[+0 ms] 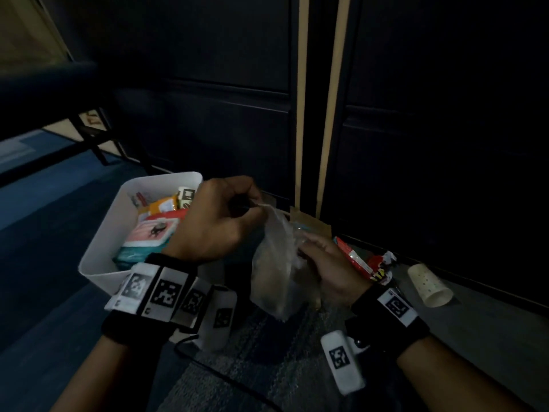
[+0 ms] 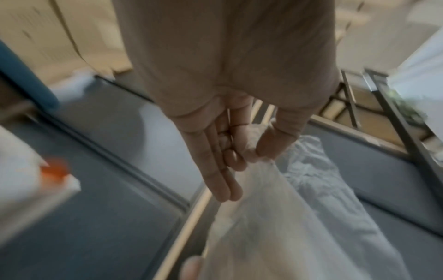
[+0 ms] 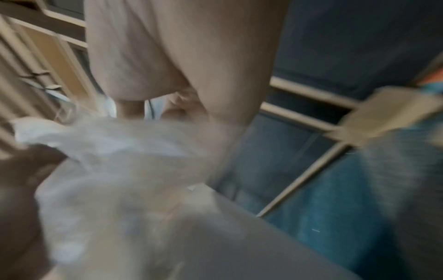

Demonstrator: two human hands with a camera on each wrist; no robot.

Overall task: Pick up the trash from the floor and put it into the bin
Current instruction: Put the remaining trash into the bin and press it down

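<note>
We're looking at a dark paneled wall (image 1: 430, 120) straight ahead, two pale vertical strips (image 1: 303, 114) running down it. A piece of brown cardboard (image 1: 312, 224) leans at its base. Off to the left we've got blue carpet (image 1: 38, 221) and black metal furniture legs (image 1: 98, 144). Down low, a grey patterned floor mat (image 1: 267, 352), with a thin black cable (image 1: 214, 371) trailing across it.

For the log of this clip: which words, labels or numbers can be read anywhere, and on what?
None can be read for certain.
Red wrapper on the floor: yellow letters, partly hidden.
Packets in the white bin: print too small.
Wrist bands: square code marks only.
</note>
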